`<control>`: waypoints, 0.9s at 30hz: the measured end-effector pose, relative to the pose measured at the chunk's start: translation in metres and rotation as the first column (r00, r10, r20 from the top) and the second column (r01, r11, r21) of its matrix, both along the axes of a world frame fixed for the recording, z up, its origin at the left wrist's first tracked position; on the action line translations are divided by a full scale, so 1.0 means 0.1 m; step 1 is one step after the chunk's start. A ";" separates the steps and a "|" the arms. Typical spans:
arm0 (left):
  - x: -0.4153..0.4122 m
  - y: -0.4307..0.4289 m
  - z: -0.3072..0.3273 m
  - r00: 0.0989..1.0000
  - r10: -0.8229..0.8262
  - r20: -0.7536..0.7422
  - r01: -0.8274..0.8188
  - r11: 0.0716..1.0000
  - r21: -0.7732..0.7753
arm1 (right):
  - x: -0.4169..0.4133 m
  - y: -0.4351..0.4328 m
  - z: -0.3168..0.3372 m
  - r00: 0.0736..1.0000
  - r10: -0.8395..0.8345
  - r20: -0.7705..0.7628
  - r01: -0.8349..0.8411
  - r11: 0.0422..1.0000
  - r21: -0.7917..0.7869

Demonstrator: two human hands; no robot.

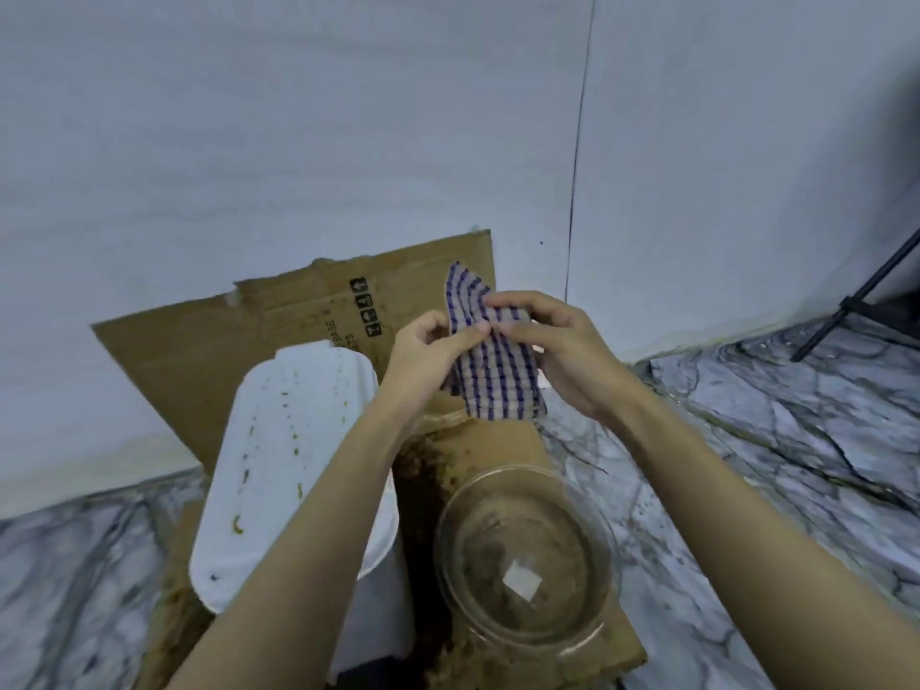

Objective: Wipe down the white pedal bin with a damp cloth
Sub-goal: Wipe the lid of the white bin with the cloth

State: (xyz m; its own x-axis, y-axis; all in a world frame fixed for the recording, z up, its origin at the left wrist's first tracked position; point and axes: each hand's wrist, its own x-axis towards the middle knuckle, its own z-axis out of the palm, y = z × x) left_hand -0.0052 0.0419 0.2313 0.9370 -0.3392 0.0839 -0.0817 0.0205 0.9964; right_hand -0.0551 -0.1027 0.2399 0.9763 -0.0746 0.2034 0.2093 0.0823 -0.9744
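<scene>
The white pedal bin (279,465) stands on cardboard at lower left, its closed lid speckled with green and brown stains. Above and to its right I hold a white cloth with blue checks (493,371) in the air. My left hand (428,356) pinches the cloth's left edge, and my right hand (562,351) grips its upper right part. The cloth hangs folded between both hands, over the gap between the bin and a glass bowl. My left forearm crosses over the bin's right side and hides it.
A clear glass bowl (527,555) sits on stained brown cardboard (298,311) that runs up against the pale wall. Marble-patterned floor (796,440) spreads on both sides. A black stand leg (856,301) slants at the far right.
</scene>
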 end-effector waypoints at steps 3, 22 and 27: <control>-0.07 0.25 0.23 0.999 0.041 0.000 -0.041 0.999 -0.011 | 0.04 0.23 0.17 0.999 0.031 0.039 -0.030 0.999 -0.019; -0.50 1.79 0.87 0.980 0.057 -0.192 -0.096 0.975 -0.202 | 0.10 1.54 0.40 0.912 0.295 -0.286 -0.339 0.933 -0.121; -0.47 1.83 0.96 0.994 -0.094 -0.061 0.110 0.924 0.366 | 0.15 1.47 0.36 0.908 0.385 -0.162 -0.404 0.909 -0.103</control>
